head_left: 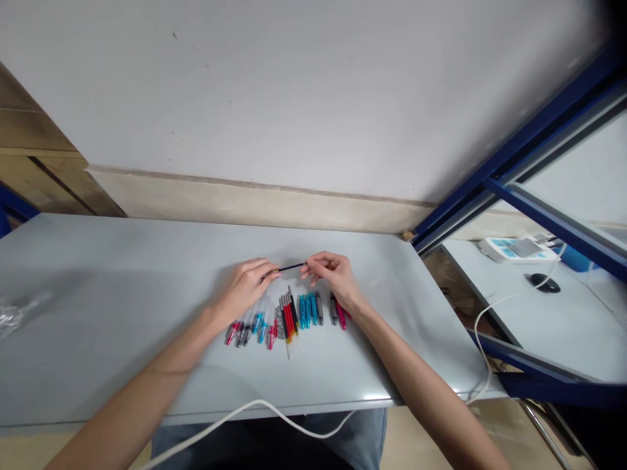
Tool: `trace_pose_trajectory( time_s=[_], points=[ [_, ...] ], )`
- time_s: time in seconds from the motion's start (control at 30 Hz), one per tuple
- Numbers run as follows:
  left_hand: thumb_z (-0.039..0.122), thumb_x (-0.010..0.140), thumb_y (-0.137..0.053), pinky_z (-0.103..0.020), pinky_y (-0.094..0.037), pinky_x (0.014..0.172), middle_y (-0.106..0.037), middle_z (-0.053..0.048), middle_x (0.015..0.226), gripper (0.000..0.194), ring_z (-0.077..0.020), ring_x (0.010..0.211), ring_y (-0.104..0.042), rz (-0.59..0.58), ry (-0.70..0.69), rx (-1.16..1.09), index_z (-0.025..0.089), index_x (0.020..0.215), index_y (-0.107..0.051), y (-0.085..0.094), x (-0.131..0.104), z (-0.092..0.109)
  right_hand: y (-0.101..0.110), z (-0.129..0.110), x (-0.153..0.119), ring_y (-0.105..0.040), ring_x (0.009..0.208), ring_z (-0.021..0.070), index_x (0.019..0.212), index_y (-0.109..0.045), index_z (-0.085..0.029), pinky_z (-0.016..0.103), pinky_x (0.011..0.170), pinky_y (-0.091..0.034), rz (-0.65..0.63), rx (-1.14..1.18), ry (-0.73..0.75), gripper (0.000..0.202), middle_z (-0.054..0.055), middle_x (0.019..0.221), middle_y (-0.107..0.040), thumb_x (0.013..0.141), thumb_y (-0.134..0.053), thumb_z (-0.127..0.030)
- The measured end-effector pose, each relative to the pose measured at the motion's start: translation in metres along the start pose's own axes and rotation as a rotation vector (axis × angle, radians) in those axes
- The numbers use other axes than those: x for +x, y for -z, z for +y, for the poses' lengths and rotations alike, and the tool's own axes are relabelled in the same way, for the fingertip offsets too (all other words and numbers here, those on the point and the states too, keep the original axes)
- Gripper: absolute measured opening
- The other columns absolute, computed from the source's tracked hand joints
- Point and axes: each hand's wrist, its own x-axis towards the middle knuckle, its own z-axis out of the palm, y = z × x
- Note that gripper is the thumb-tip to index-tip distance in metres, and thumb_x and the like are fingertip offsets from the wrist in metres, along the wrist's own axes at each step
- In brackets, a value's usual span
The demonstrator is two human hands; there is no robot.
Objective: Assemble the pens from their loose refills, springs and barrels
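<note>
Between left hand (252,282), right hand (333,274), dark refill (292,266)

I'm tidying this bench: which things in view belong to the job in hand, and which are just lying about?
Seemingly part of the job:
dark thin rod between left hand and right hand
red and black refills
clear barrels with coloured ends
blue, grey and pink pen pieces

Probably just lying about:
clear plastic, far left
white cable
black mouse
</note>
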Motion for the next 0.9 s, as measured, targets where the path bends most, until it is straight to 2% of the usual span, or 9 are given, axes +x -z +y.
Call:
trace_pose_trajectory(
  time_s=[0.1,0.3,0.4,0.5,0.57,0.6,0.7,0.8,0.9],
  points=[
    [0.029,0.104,-0.053,-0.030,-0.050,0.070,-0.069,-0.004,0.083,0.023,-0.0161,0.074,-0.065,-0.006,0.001,0.037,0.016,0.098,-0.070,0.001,0.001,0.003,-0.010,-0.002,-0.005,-0.074,0.067,0.0206,0.085,-0.072,-0.015,0.027,0.051,-0.053,-0.066,-0.057,-0.020,0.035,0.010,0.080,-0.078,0.081,-0.078,-0.050],
    [0.028,0.107,-0.042,-0.029,-0.046,0.068,-0.067,-0.005,0.085,0.030,-0.0165,0.076,-0.063,-0.056,-0.005,0.236,0.017,0.098,-0.068,0.005,0.004,0.017,-0.021,-0.004,-0.012,-0.067,0.057,0.0167,0.084,-0.068,-0.016,0.023,0.042,-0.038,-0.032,-0.137,-0.027,0.034,0.007,0.073,-0.075,0.085,-0.074,-0.050],
    [0.030,0.107,-0.043,-0.028,-0.040,0.061,-0.068,-0.005,0.088,0.029,-0.0170,0.077,-0.065,-0.122,-0.042,0.329,0.018,0.099,-0.067,0.003,0.003,0.023,-0.027,-0.008,-0.017,-0.063,0.054,0.0150,0.082,-0.068,-0.017,0.024,0.047,-0.041,-0.095,-0.146,-0.012,0.033,0.005,0.070,-0.073,0.087,-0.072,-0.049],
    [0.029,0.108,-0.039,-0.029,-0.031,0.056,-0.067,-0.003,0.082,0.033,-0.0150,0.070,-0.063,-0.144,-0.035,0.333,0.020,0.092,-0.066,0.000,0.001,0.024,-0.028,-0.017,-0.019,-0.054,0.050,0.0122,0.085,-0.069,-0.017,0.026,0.052,-0.043,-0.138,-0.243,0.015,0.033,0.002,0.065,-0.068,0.091,-0.067,-0.050],
    [0.031,0.109,-0.038,-0.030,-0.029,0.055,-0.066,-0.002,0.078,0.036,-0.0140,0.065,-0.061,-0.118,-0.006,0.323,0.020,0.087,-0.064,-0.001,0.000,0.023,-0.017,-0.022,-0.019,-0.048,0.051,0.0121,0.094,-0.070,-0.018,0.026,0.053,-0.040,-0.060,-0.394,0.067,0.033,0.000,0.063,-0.063,0.095,-0.061,-0.050],
    [0.033,0.109,-0.039,-0.030,-0.028,0.055,-0.066,-0.002,0.077,0.037,-0.0137,0.062,-0.059,-0.102,0.007,0.323,0.019,0.085,-0.064,-0.001,0.000,0.022,-0.007,-0.024,-0.019,-0.049,0.053,0.0129,0.098,-0.068,-0.019,0.026,0.056,-0.039,0.021,-0.486,0.110,0.032,-0.001,0.064,-0.061,0.098,-0.057,-0.049],
    [0.033,0.108,-0.042,-0.030,-0.026,0.054,-0.066,-0.002,0.073,0.038,-0.0132,0.057,-0.055,-0.067,0.038,0.317,0.019,0.080,-0.063,0.003,0.001,0.015,0.031,-0.025,-0.025,-0.049,0.058,0.0150,0.098,-0.061,-0.021,0.028,0.060,-0.038,0.211,-0.790,0.149,0.024,-0.001,0.065,-0.058,0.101,-0.049,-0.042],
    [0.030,0.107,-0.043,-0.030,-0.027,0.054,-0.067,-0.002,0.074,0.035,-0.0139,0.059,-0.057,-0.046,0.075,0.304,0.019,0.080,-0.063,0.008,0.002,0.009,0.059,-0.019,-0.045,-0.050,0.059,0.0174,0.105,-0.058,-0.021,0.030,0.060,-0.037,0.149,-0.988,0.009,0.026,0.000,0.069,-0.059,0.099,-0.049,-0.044],
    [0.031,0.106,-0.043,-0.030,-0.027,0.054,-0.068,-0.002,0.073,0.035,-0.0142,0.059,-0.057,-0.019,0.098,0.302,0.020,0.079,-0.062,0.011,0.002,0.005,0.061,-0.015,-0.073,-0.057,0.066,0.0210,0.132,-0.046,-0.021,0.032,0.064,-0.044,0.022,-1.025,-0.043,0.044,0.002,0.077,-0.062,0.098,-0.049,-0.049]
  ],
)
